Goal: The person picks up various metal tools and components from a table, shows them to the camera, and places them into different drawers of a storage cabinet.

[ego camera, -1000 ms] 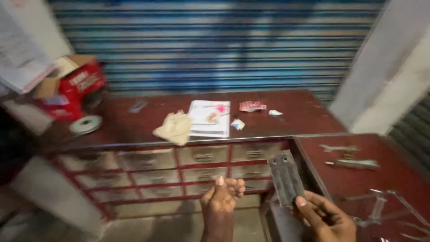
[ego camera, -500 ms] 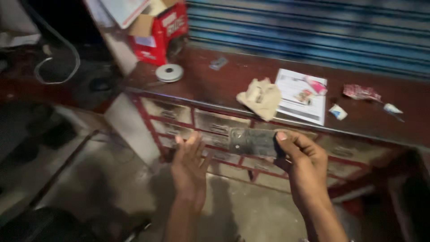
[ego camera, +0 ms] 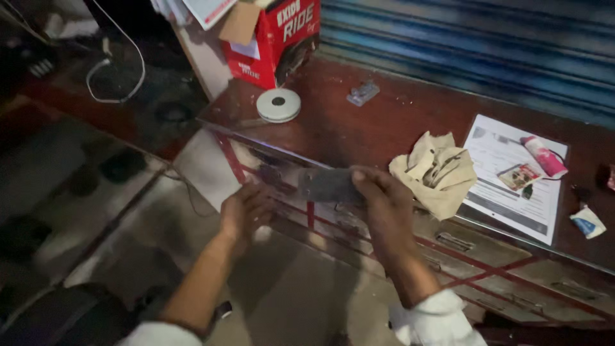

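My right hand [ego camera: 383, 206] grips a flat grey metal plate [ego camera: 325, 185] by its right end and holds it level in front of the drawer fronts. My left hand [ego camera: 245, 210] hovers just left of the plate, fingers spread, touching nothing that I can make out. Both hands are below the front edge of a dark red wooden counter [ego camera: 359, 125] with rows of small drawers [ego camera: 459, 242].
On the counter lie a crumpled beige cloth [ego camera: 437, 171], a printed sheet [ego camera: 514, 176] with a pink tube [ego camera: 543, 156], a white round disc [ego camera: 278, 104], a small metal part [ego camera: 362, 93] and a red cardboard box [ego camera: 274, 37]. A blue roller shutter [ego camera: 487, 45] stands behind. Cables lie at left.
The view has swung left along the counter. My right hand has turned the plate from upright to level and carried it left; my left hand has stayed close beside it.
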